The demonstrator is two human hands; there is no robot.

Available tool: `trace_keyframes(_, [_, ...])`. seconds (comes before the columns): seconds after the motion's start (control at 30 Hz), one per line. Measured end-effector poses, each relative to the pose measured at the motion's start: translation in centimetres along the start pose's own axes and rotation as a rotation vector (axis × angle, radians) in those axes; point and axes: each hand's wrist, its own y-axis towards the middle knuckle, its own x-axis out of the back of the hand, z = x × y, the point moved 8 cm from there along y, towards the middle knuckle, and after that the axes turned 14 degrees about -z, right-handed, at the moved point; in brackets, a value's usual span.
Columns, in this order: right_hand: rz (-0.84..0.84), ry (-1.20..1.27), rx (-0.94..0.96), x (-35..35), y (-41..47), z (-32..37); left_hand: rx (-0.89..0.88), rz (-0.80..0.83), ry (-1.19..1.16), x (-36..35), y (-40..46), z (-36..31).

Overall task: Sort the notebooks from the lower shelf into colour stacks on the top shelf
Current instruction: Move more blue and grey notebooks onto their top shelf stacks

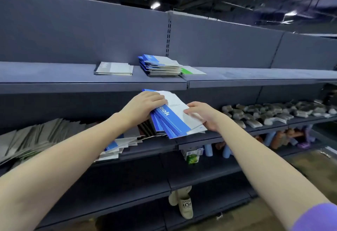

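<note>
Head view: both hands, left hand [144, 105] and right hand [204, 115], clasp a fanned blue bundle [171, 119] above the lower shelf [228, 136], top shelf [54, 77] already showing grey, blue and green stacks, with many notebooks [36, 136] left to sort.

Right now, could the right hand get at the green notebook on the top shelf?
Probably yes. The green notebook lies in the open beside the blue stack, with nothing over it, but the right hand is gripping the blue notebooks, so it must let go first.
</note>
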Motion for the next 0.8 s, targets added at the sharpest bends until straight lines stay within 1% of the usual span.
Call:
trace_keyframes(0.1, [-0.017, -0.039, 0.072, -0.2, -0.7, 2.3, -0.076, 0.051, 0.023, 1.8, 0.5, 0.9])
trace_keyframes(0.17, [-0.001, -0.038, 0.078, -0.4, -0.9, 3.1, -0.101, 0.080, 0.018, 2.5, 0.6, 1.3])
trace_keyframes(0.33, [0.081, 0.010, 0.090, -0.6, -0.6, 5.9, -0.133, 0.025, 0.016, 4.9, 2.0, 2.1])
trace_keyframes(0.4, [0.097, 0.042, 0.105, -1.1, -0.2, 7.4, -0.114, -0.010, 0.036, 5.4, 2.7, 3.5])
trace_keyframes(0.5, [0.061, 0.099, 0.145, -1.7, 1.0, 9.6, -0.062, -0.049, 0.071, 5.3, 3.6, 6.5])
trace_keyframes(0.6, [0.015, 0.113, 0.215, -2.3, 2.7, 11.8, -0.031, -0.032, 0.118, 4.7, 4.3, 9.2])
trace_keyframes(0.63, [0.001, 0.121, 0.240, -2.5, 3.5, 12.4, 0.002, -0.054, 0.147, 4.7, 4.4, 10.2])
trace_keyframes(0.67, [-0.015, 0.135, 0.260, -2.6, 4.4, 13.1, 0.074, -0.097, 0.174, 4.7, 4.6, 11.6])
trace_keyframes(0.73, [-0.042, 0.182, 0.290, -3.1, 6.0, 14.4, 0.319, -0.188, 0.195, 4.8, 4.5, 14.8])
trace_keyframes(0.77, [-0.053, 0.207, 0.301, -3.4, 7.0, 14.9, 0.429, -0.204, 0.205, 4.8, 4.5, 16.4])
trace_keyframes(0.8, [-0.059, 0.226, 0.309, -3.7, 8.0, 15.4, 0.483, -0.175, 0.221, 4.6, 4.7, 17.6])
